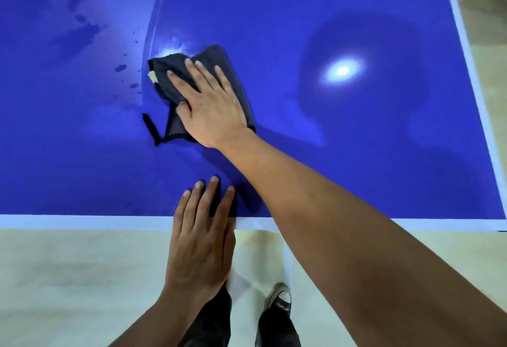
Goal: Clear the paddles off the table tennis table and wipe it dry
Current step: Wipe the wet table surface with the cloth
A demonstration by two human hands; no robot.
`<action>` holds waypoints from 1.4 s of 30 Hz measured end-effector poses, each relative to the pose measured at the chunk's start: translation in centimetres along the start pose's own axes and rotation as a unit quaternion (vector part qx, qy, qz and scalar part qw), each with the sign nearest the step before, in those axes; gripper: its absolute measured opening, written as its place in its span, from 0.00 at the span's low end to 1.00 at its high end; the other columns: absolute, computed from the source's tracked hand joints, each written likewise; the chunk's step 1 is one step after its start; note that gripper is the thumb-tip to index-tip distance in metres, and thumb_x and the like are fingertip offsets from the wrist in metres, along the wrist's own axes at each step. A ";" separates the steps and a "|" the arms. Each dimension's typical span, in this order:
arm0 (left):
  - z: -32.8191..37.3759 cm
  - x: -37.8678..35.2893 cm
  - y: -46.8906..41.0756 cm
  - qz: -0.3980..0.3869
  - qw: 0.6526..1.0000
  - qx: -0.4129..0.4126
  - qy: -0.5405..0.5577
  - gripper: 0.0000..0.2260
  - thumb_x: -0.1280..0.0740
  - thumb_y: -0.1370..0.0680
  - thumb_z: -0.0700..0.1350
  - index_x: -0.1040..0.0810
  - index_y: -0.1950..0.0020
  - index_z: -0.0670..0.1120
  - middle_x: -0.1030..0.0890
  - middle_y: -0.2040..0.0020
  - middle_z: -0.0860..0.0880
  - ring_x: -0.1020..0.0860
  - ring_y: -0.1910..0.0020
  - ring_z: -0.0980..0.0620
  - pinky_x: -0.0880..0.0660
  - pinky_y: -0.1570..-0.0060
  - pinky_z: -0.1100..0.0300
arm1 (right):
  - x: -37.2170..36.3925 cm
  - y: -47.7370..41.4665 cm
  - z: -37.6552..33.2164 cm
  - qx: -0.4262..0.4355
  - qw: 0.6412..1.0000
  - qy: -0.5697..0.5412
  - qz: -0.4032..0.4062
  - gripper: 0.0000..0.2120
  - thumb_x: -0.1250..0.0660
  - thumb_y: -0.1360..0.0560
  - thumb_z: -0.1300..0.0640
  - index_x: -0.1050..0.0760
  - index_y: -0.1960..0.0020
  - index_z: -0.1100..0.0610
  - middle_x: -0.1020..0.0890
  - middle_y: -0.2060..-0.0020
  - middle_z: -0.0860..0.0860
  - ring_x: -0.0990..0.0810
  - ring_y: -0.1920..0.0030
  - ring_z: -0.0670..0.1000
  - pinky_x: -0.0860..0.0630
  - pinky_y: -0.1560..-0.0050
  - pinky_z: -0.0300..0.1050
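A right hand (211,100) pressed a dark cloth (170,72) flat, fingers straight, on the blue table (356,168); water drops (120,67) lay just left. The left hand (203,234) rested open at the near edge. Paddles apparently out of view.

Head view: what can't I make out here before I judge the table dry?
All in the head view:
- Surface under the cloth and right hand: covered by them.
- Parts of the table past the top and left frame edges: cut off; no paddles in view.
- Patch at the bright glare: washed out, wet or dry unclear.
- Near-edge strip under the left hand: hidden.
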State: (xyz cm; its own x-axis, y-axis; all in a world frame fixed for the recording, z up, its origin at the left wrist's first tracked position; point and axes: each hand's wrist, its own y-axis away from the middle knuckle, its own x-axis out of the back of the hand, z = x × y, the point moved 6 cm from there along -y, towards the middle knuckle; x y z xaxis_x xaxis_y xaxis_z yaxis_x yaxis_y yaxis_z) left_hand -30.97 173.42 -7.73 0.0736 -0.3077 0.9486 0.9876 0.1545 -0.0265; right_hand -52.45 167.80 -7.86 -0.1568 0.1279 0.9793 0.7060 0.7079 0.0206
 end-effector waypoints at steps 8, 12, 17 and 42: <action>5.3 -1.6 -2.2 0.042 0.998 -0.052 0.004 0.23 0.46 0.17 0.48 0.34 0.22 0.43 0.37 0.21 0.43 0.43 0.20 0.42 0.43 0.23 0.42 | 1.9 4.5 8.7 -0.093 0.994 -0.038 0.044 0.28 0.48 0.17 0.46 0.44 0.18 0.43 0.45 0.17 0.49 0.50 0.18 0.48 0.58 0.19 0.53; 11.3 -3.8 -2.9 0.052 0.995 -0.080 0.005 0.24 0.42 0.18 0.46 0.34 0.22 0.43 0.37 0.21 0.41 0.41 0.20 0.41 0.43 0.23 0.42 | 4.0 10.6 19.4 -0.176 0.982 -0.035 0.057 0.28 0.48 0.17 0.46 0.44 0.18 0.43 0.45 0.17 0.49 0.49 0.18 0.48 0.58 0.19 0.53; 15.6 -6.0 -4.3 0.044 0.998 -0.035 -0.012 0.25 0.45 0.19 0.47 0.34 0.22 0.45 0.36 0.22 0.41 0.39 0.22 0.39 0.41 0.24 0.41 | 6.5 21.0 33.2 -0.275 0.959 -0.027 0.067 0.28 0.49 0.17 0.47 0.46 0.17 0.45 0.46 0.17 0.50 0.50 0.18 0.50 0.57 0.19 0.54; 0.2 -0.5 5.0 0.073 0.997 0.034 -0.017 0.26 0.43 0.19 0.47 0.36 0.21 0.44 0.39 0.20 0.40 0.40 0.21 0.39 0.44 0.23 0.41 | 3.5 21.2 20.5 -0.307 0.947 -0.005 0.093 0.29 0.46 0.18 0.49 0.44 0.17 0.48 0.46 0.18 0.55 0.48 0.18 0.54 0.56 0.19 0.58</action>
State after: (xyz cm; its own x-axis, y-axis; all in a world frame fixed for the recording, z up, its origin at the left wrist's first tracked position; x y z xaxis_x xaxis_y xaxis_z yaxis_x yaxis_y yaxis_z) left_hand -26.05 174.55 -8.27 0.2101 -0.2460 0.9462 0.9552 0.2581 -0.1450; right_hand -52.19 197.53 -8.11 0.0043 0.2199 0.9755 0.9901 0.1357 -0.0350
